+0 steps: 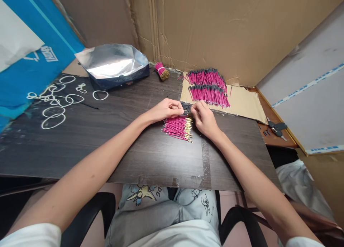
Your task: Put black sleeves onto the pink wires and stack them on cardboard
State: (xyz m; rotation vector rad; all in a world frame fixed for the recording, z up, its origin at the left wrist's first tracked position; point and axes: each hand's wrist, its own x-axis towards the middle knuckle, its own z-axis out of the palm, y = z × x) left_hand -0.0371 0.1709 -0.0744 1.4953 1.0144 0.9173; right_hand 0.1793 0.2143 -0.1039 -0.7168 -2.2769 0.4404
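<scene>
Both hands work close together over the middle of the dark table. My left hand (170,109) is pinched closed just above a row of pink wires (176,127) with gold-coloured right ends. Across a small gap, my right hand (203,117) is also closed, thumb against fingers, beside the gold ends. Whatever either pinch holds is too small to make out. Between the hands lies a small pile of short black tubes (186,106). Beyond them, two rows of pink wires with black tips (208,86) rest on a flat cardboard sheet (245,103).
A silver-lined bag (115,66) stands at the back left, with a banded bundle of pink wires (162,71) to its right. Pale rubber bands (53,112) are scattered on the left. Keys (277,128) lie on a brown surface at right. Cardboard (215,28) walls the back.
</scene>
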